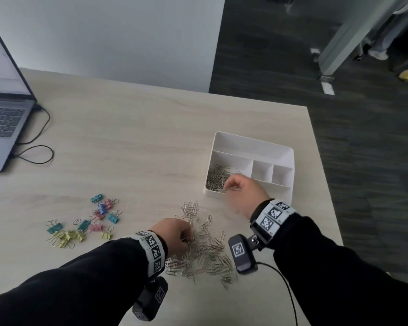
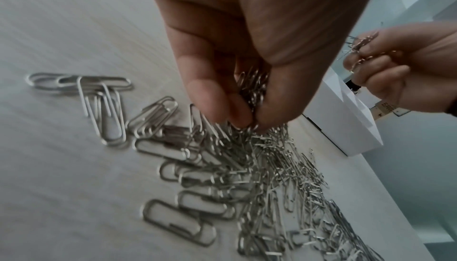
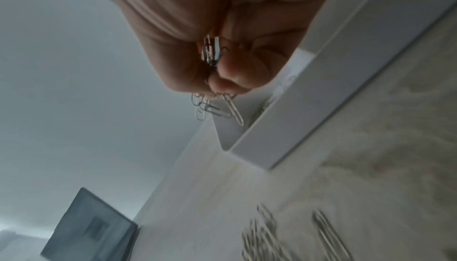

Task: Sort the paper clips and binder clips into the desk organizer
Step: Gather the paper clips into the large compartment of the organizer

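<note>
A loose pile of silver paper clips (image 1: 205, 250) (image 2: 247, 167) lies on the desk near the front edge. My left hand (image 1: 174, 236) (image 2: 247, 108) sits on the pile's left side, fingers and thumb pinching a bunch of clips. The white desk organizer (image 1: 285, 149) (image 3: 309, 108) stands to the right, its big left compartment holding a heap of paper clips (image 1: 217, 178). My right hand (image 1: 240, 189) (image 3: 212, 73) hovers over the organizer's near wall, gripping several paper clips that dangle below the fingers. Coloured binder clips (image 1: 87, 222) lie scattered at the left.
An open laptop (image 1: 3, 109) with a black cable (image 1: 38, 142) stands at the far left. The organizer's two small compartments (image 1: 272, 172) hold nothing. The desk ends just right of the organizer; dark floor (image 1: 363, 137) lies beyond.
</note>
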`<move>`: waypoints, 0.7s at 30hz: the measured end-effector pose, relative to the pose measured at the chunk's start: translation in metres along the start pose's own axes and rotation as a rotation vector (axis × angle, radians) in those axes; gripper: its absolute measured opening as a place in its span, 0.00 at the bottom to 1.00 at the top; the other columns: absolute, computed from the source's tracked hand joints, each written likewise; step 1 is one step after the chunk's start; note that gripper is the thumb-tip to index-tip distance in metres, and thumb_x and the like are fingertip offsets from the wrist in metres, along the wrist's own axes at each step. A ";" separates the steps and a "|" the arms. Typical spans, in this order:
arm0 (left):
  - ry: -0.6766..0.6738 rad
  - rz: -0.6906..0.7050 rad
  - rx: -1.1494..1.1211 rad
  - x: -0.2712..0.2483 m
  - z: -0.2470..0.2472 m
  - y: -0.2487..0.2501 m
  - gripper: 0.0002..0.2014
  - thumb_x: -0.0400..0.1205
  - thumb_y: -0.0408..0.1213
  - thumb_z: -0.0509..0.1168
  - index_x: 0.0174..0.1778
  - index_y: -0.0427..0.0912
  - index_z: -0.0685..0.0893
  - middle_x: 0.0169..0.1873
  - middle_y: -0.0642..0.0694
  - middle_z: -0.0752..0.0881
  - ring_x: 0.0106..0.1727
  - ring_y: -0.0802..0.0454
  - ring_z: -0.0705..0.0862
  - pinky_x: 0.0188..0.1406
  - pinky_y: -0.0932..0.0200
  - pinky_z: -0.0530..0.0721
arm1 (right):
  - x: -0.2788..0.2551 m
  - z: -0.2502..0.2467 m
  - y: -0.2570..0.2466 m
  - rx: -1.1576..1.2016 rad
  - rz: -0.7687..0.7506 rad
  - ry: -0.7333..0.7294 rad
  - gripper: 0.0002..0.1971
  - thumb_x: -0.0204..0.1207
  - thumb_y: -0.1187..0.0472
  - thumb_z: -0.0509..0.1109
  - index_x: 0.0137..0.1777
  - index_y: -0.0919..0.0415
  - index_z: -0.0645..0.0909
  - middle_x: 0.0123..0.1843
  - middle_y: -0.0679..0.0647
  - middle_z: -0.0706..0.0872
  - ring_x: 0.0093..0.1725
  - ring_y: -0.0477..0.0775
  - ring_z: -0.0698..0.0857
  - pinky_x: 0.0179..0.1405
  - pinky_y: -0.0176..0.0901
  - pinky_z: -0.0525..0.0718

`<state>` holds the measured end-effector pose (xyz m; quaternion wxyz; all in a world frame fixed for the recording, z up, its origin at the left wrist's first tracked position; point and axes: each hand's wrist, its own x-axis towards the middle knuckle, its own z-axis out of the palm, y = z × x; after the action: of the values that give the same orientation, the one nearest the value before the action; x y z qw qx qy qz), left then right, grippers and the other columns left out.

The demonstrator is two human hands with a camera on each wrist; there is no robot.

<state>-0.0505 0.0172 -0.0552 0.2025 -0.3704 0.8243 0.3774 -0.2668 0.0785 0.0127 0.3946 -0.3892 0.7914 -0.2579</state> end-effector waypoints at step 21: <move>0.155 0.040 -0.430 0.023 -0.053 0.067 0.05 0.73 0.32 0.72 0.37 0.47 0.85 0.33 0.45 0.88 0.25 0.47 0.89 0.28 0.48 0.91 | -0.016 -0.012 0.044 -0.229 -0.322 0.171 0.10 0.79 0.69 0.64 0.51 0.60 0.86 0.51 0.50 0.82 0.49 0.44 0.78 0.50 0.27 0.72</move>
<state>-0.1188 -0.0048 -0.0039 0.0474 -0.4167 0.7450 0.5187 -0.2882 0.1177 -0.0049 0.2331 -0.5297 0.7736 -0.2582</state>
